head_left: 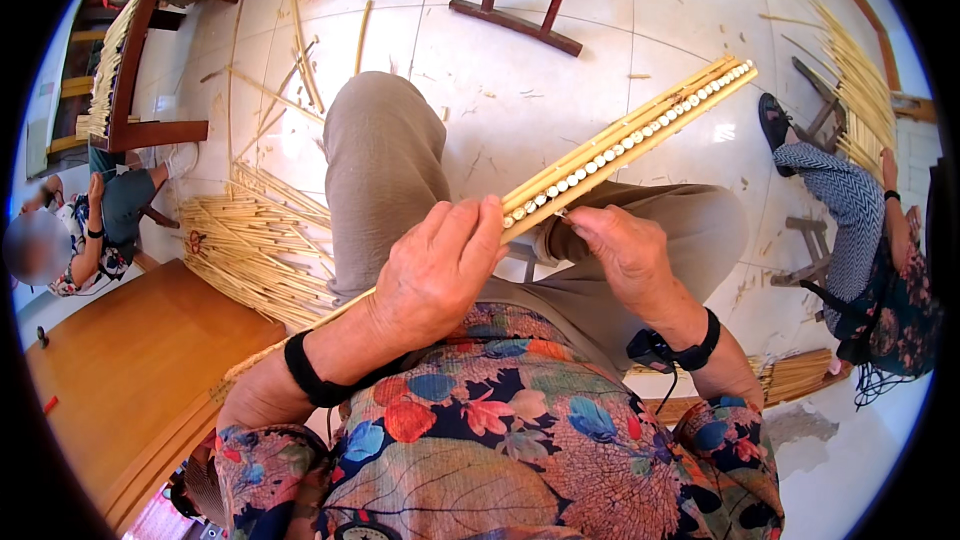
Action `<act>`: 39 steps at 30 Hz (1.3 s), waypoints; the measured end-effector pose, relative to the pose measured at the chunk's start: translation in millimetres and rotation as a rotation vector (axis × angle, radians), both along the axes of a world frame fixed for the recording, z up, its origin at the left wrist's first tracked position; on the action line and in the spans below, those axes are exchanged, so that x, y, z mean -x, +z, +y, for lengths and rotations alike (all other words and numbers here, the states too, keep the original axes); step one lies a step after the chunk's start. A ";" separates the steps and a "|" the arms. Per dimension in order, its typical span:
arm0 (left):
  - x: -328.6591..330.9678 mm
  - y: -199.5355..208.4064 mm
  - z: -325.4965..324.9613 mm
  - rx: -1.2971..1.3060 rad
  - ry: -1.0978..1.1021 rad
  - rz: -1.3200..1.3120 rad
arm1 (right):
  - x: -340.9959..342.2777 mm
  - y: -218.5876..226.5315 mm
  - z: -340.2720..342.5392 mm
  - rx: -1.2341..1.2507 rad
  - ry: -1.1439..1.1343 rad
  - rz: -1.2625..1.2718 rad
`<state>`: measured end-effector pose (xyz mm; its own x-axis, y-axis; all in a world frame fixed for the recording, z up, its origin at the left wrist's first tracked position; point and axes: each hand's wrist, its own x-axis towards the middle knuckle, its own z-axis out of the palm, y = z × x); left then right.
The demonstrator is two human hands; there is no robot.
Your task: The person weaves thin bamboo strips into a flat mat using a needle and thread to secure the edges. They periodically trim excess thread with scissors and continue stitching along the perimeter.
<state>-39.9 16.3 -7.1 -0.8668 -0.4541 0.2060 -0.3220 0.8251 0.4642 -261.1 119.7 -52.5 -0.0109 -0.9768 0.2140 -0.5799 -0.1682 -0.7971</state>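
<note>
A long, narrow strip of straw-coloured reed stalks (pixel 610 145) slants up and right over my lap. Two long sides run along it, with a row of round, pale cut stalk ends between them. My left hand (pixel 440 265) is wrapped round its near end. At the lower edge of the strip, close to that end, my right hand (pixel 622 248) has thumb and fingers pinched together. A tiny pale bit shows at those fingertips, too small to name. A thin stalk (pixel 300 330) passes behind my left wrist toward the lower left.
Loose stalks (pixel 250 250) lie heaped on the tiled floor by my left knee. A wooden board (pixel 140 370) stands lower left. Dark red wooden frames (pixel 530 30) are ahead and far left. One person (pixel 95 230) sits at left, another (pixel 860 230) at right beside more stalks (pixel 860 90).
</note>
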 end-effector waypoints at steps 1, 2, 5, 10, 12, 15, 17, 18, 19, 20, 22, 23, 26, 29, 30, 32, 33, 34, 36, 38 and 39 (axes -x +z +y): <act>-0.3 -0.1 0.6 0.002 -0.006 -0.002 | -0.8 0.5 -1.4 0.007 0.002 -0.005; -0.3 -0.3 0.6 0.003 -0.013 -0.004 | -2.7 2.3 -3.4 0.014 0.005 -0.009; 0.6 0.2 -1.1 0.013 -0.003 0.003 | -7.2 5.0 -8.5 0.038 -0.007 0.002; -1.0 -0.3 -2.1 0.023 -0.007 0.002 | -10.6 7.5 -11.6 0.020 -0.012 0.020; -0.5 -1.8 -2.6 0.042 -0.016 0.005 | -12.0 11.7 -11.5 0.002 -0.014 0.011; 0.1 -5.1 -2.8 0.057 -0.031 0.009 | -11.4 14.6 -9.5 -0.036 -0.019 -0.011; 0.2 -4.8 -2.7 0.022 -0.019 0.017 | -9.7 14.6 -12.8 -0.037 -0.008 0.003; 0.2 -4.7 -3.0 0.022 -0.017 0.010 | -9.0 14.5 -14.9 -0.034 -0.002 0.009; 0.2 -4.6 -3.0 0.022 -0.014 0.004 | -8.7 14.9 -15.6 -0.030 0.001 0.010; 0.3 -4.4 -3.0 0.022 -0.011 -0.002 | -8.2 15.1 -16.1 -0.026 0.004 0.011; -1.2 -3.5 -2.9 0.005 -0.004 0.005 | -8.4 15.1 -15.3 -0.023 0.014 0.011; -1.8 -3.4 -2.7 -0.004 -0.002 0.008 | -7.8 14.5 -14.1 -0.025 0.022 0.008; 1.8 -4.9 1.6 0.008 0.020 0.013 | -4.6 19.3 -13.4 0.009 0.010 0.126; 2.8 -5.6 1.4 0.067 0.047 -0.030 | -5.5 28.3 -21.0 0.082 0.006 0.235; 3.8 -5.3 -1.9 0.056 0.055 -0.052 | -6.4 29.7 -25.9 0.112 0.003 0.260; 6.3 -4.8 -9.1 0.037 0.070 -0.095 | -5.7 20.4 -29.1 0.084 0.023 0.206; 7.4 -4.1 -12.2 0.042 0.074 -0.098 | -5.3 19.6 -32.0 0.069 0.028 0.171; 8.1 -4.5 -14.6 0.053 0.071 -0.082 | -5.4 19.3 -33.7 0.055 0.032 0.136; 9.1 -8.0 -17.5 0.073 0.069 -0.045 | 0.4 19.0 -30.0 0.049 0.064 0.187; 4.3 -12.8 -26.9 0.103 0.146 -0.027 | 8.3 18.6 -19.4 0.025 0.066 0.200; 3.7 -14.3 -30.8 0.119 0.183 -0.018 | 10.9 19.8 -12.2 0.007 0.050 0.182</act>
<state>-43.5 -14.6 -21.4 -0.7763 -0.5775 0.2525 -0.4787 0.8008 0.3599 -272.1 107.4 -32.7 0.0771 -0.9736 0.2149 -0.7049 -0.2057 -0.6788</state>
